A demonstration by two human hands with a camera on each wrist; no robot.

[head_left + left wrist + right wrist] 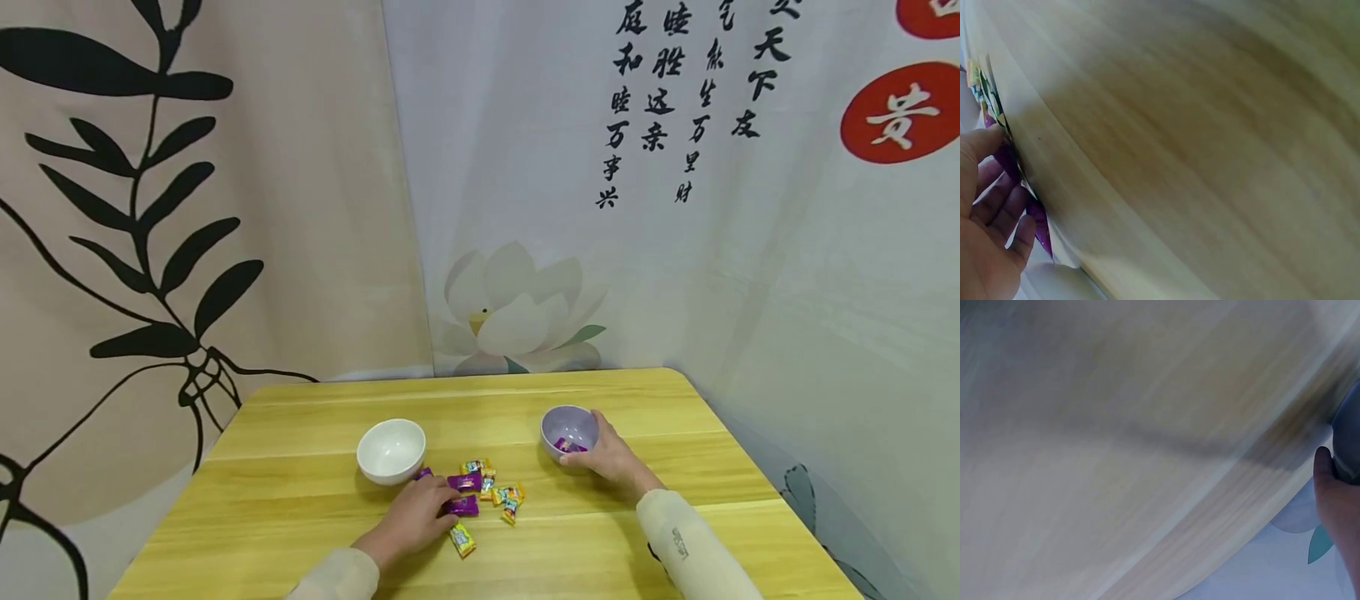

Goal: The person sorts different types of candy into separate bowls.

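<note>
My right hand (611, 457) grips the near right side of a small purple bowl (551, 435), thumb and fingers spread along its wall. Purple-wrapped candies (567, 446) lie inside it. In the right wrist view, only part of the bowl (1349, 434) shows at the edge. My left hand (416, 512) reaches over the loose candies, thumb and index finger apart at a purple-wrapped candy (463, 506). From the left wrist, the fingers look loosely bent beside purple candies (1040, 228). A yellow-wrapped candy (462, 540) lies just below the thumb.
A white bowl (391, 451) stands behind my left hand. Several yellow candies (508, 493) and another purple candy (467, 482) are scattered between the two bowls. The wooden table (322, 542) ends at a printed cloth backdrop (337, 208).
</note>
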